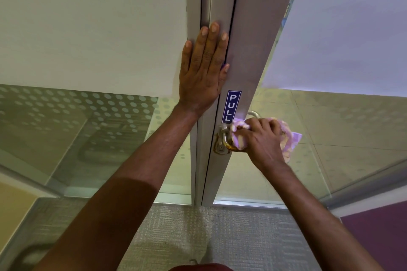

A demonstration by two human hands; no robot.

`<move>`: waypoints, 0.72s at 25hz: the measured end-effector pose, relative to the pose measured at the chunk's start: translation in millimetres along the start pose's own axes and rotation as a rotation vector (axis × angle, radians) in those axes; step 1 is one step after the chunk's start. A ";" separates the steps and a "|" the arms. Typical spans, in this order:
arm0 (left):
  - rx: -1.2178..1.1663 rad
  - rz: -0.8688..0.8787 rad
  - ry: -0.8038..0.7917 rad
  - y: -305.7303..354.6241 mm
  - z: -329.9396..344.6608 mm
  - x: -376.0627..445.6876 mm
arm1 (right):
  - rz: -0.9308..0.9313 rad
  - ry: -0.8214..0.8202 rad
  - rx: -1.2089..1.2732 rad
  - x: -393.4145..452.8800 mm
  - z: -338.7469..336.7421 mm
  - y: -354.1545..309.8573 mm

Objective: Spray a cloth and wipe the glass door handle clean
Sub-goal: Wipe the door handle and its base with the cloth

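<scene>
A metal lever handle (pixel 224 138) with a lock plate sits on the grey frame of the glass door (pixel 244 50), just below a blue PULL sticker (pixel 231 106). My right hand (pixel 263 138) grips a purple and cream cloth (pixel 288 141) wrapped over the handle's lever, hiding most of it. My left hand (pixel 203 68) lies flat with straight fingers against the door frame above the sticker. No spray bottle is in view.
Frosted and dotted glass panels (pixel 77 116) flank the door on both sides. Grey carpet (pixel 198 233) lies below, with a purple panel (pixel 378 233) at the lower right. A second handle end (pixel 253 113) shows behind the glass.
</scene>
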State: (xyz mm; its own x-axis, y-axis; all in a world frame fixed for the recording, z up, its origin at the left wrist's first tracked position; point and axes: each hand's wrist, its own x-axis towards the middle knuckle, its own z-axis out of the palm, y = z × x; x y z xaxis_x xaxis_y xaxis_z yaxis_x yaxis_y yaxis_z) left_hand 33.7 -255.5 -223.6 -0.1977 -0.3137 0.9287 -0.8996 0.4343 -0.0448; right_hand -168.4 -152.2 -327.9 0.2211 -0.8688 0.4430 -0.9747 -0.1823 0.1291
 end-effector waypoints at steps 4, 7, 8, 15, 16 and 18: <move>0.010 0.005 0.008 0.0 0.8 -0.4 | 0.127 0.086 0.099 13.7 -17.5 -0.9; 0.006 0.011 0.004 -0.6 1.0 -0.4 | 0.042 -0.062 -0.002 3.8 0.2 -10.3; 0.002 0.010 0.001 -0.8 1.2 -0.3 | 0.025 -0.094 -0.035 1.0 2.6 -10.6; 0.005 0.014 0.020 -1.1 2.2 -0.9 | 0.084 0.006 -0.002 6.3 -4.6 -11.2; 0.006 0.014 0.021 -0.8 2.2 -1.0 | 0.044 -0.014 -0.022 3.3 -1.2 -11.4; 0.013 0.019 0.021 -0.4 2.0 -0.2 | 0.029 -0.015 -0.008 5.4 -2.6 -7.7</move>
State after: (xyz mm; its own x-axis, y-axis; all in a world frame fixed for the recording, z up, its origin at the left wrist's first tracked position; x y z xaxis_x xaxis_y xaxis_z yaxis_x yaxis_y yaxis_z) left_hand 33.3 -257.3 -224.6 -0.2070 -0.2872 0.9352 -0.9006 0.4293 -0.0675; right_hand -159.7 -154.3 -324.2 0.1921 -0.8803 0.4338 -0.9805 -0.1530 0.1238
